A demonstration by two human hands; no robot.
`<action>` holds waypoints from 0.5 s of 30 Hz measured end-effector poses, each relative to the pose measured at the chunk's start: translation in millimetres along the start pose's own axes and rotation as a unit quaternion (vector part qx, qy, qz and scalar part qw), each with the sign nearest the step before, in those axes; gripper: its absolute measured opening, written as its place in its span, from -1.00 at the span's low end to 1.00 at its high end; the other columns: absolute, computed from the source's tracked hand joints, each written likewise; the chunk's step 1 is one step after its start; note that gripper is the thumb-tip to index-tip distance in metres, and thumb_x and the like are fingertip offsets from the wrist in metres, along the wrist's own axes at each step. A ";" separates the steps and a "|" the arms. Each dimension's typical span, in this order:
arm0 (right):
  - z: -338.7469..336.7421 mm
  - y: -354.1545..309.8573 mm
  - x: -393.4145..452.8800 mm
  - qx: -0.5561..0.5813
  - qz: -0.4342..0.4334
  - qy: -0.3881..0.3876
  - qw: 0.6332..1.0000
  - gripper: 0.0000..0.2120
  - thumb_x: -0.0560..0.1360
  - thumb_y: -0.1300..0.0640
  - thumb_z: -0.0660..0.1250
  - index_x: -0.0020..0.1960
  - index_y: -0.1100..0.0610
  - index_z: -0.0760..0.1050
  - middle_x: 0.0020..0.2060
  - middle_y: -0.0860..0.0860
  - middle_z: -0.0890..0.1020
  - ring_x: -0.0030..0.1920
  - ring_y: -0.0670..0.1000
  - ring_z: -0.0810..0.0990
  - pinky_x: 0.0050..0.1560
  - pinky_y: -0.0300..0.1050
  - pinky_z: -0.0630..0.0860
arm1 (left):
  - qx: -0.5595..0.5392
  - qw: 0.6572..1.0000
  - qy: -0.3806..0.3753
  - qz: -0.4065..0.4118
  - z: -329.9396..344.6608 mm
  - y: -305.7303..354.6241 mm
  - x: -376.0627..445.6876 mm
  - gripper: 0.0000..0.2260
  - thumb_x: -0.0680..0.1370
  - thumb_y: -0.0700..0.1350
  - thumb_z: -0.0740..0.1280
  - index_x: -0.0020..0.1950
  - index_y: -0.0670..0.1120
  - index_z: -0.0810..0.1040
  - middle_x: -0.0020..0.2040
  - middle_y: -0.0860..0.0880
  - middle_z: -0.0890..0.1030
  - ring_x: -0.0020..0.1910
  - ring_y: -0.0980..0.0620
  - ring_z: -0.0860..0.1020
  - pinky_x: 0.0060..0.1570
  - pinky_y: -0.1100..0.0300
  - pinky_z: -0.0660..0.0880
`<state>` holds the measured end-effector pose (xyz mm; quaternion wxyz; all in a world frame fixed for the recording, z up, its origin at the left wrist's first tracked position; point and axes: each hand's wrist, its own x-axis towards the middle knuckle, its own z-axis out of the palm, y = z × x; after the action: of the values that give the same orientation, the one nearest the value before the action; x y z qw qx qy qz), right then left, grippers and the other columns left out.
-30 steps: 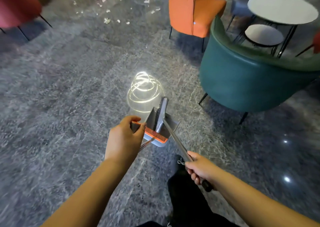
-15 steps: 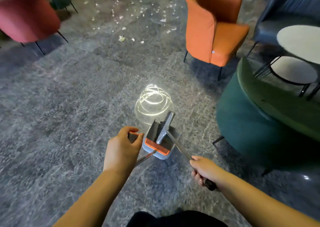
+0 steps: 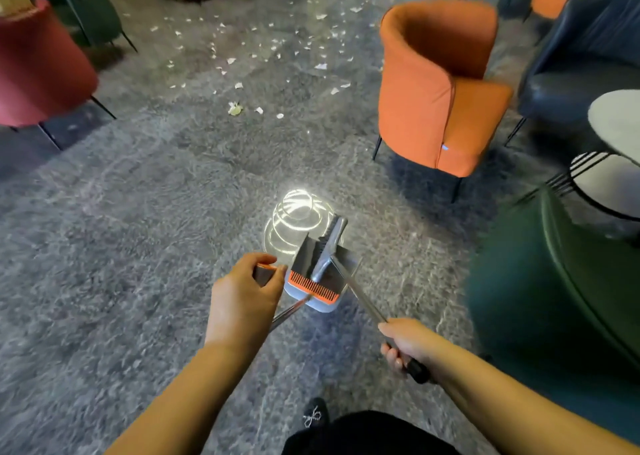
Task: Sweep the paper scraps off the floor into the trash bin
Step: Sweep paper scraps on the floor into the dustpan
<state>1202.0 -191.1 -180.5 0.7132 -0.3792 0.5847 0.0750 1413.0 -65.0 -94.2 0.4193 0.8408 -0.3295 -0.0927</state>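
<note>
White paper scraps (image 3: 263,49) lie scattered on the grey marbled floor far ahead, between the chairs. My left hand (image 3: 242,295) grips the orange-topped handle of a grey dustpan (image 3: 318,274) with an orange comb edge, held low in front of me. My right hand (image 3: 405,343) grips the thin metal broom handle (image 3: 363,298) near its black end. The broom head (image 3: 330,239) rests inside the dustpan. No trash bin is in view.
An orange armchair (image 3: 436,87) stands ahead on the right, a dark green chair (image 3: 554,298) close at my right, a red chair (image 3: 38,70) at the left. A dark blue chair (image 3: 588,52) and round white tables (image 3: 620,125) are at the far right. A ceiling-light reflection (image 3: 298,219) shines on the floor.
I have walked forward: the scraps and the orange chair are nearer, the green chair has slid to my right. Both hands hold the dustpan and broom as before.
</note>
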 end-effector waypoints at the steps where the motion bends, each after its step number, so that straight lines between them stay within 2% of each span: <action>1: 3.5 -21.8 7.5 0.003 -0.009 0.000 1.000 -0.86 0.67 0.16 0.09 0.15 0.22 0.32 -0.38 0.13 0.42 -0.49 -0.03 0.28 -0.59 -0.27 0.22 | -0.003 1.000 0.000 0.006 2.9 1.6 22.8 -0.89 0.47 -0.06 0.47 -0.07 0.05 0.58 -0.33 0.31 0.51 -0.26 0.53 0.47 -0.27 0.62 0.30; 5: 8.6 -97.7 38.7 0.046 -0.013 -0.033 0.998 -0.89 0.66 0.23 0.09 -0.02 0.22 0.34 -0.39 0.14 0.46 -0.47 -0.02 0.33 -0.60 -0.29 0.27 | -0.009 1.000 -0.013 0.021 18.8 9.9 103.2 -0.87 0.47 -0.03 0.46 -0.09 0.13 0.53 -0.35 0.33 0.50 -0.28 0.51 0.47 -0.27 0.62 0.30; 8: 6.4 -150.7 71.3 0.102 0.010 -0.081 0.991 -0.77 0.66 0.28 0.04 -0.18 0.15 0.25 -0.46 0.07 0.36 -0.60 -0.09 0.33 -0.64 -0.34 0.28 | -0.009 1.000 -0.014 0.022 37.6 13.0 160.9 -0.89 0.46 0.00 0.46 -0.07 0.12 0.56 -0.34 0.34 0.51 -0.28 0.49 0.47 -0.27 0.63 0.28; 10: 5.5 -190.3 96.3 0.120 0.008 -0.078 0.990 -0.75 0.64 0.31 0.03 -0.19 0.11 0.25 -0.49 0.02 0.30 -0.64 -0.14 0.28 -0.66 -0.37 0.24 | -0.010 1.000 -0.012 0.021 53.7 16.2 204.0 -0.89 0.46 -0.02 0.46 -0.06 0.09 0.57 -0.35 0.33 0.51 -0.28 0.51 0.47 -0.28 0.63 0.28; 12: 1.8 -231.1 119.9 0.084 -0.028 -0.044 0.995 -0.75 0.61 0.35 0.04 -0.11 0.06 0.34 -0.49 0.02 0.29 -0.63 -0.14 0.25 -0.63 -0.38 0.20 | -0.008 1.000 -0.013 0.024 72.0 20.0 248.7 -0.88 0.47 -0.06 0.46 -0.08 0.09 0.55 -0.35 0.32 0.51 -0.27 0.50 0.49 -0.28 0.62 0.29; 13: -1.5 -251.5 131.9 0.057 -0.054 -0.030 0.997 -0.74 0.59 0.36 0.04 -0.01 0.06 0.41 -0.49 0.03 0.30 -0.62 -0.12 0.24 -0.61 -0.36 0.19 | -0.005 1.000 -0.013 0.024 81.3 23.5 271.6 -0.87 0.48 -0.07 0.46 -0.09 0.10 0.54 -0.34 0.32 0.51 -0.28 0.45 0.51 -0.29 0.61 0.30; 15: -8.2 -294.3 152.4 0.002 -0.095 -0.010 0.995 -0.66 0.58 0.38 0.06 0.23 0.08 0.40 -0.50 0.04 0.31 -0.60 -0.09 0.25 -0.59 -0.32 0.20 | 0.009 1.000 -0.019 0.018 100.2 30.6 319.3 -0.89 0.49 -0.07 0.46 -0.07 0.08 0.56 -0.33 0.31 0.51 -0.31 0.29 0.53 -0.29 0.60 0.30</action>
<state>1404.1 -453.8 -183.2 0.7238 -0.4313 0.5385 0.0096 1599.6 -344.5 -95.5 0.4075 0.8365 -0.3531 -0.0980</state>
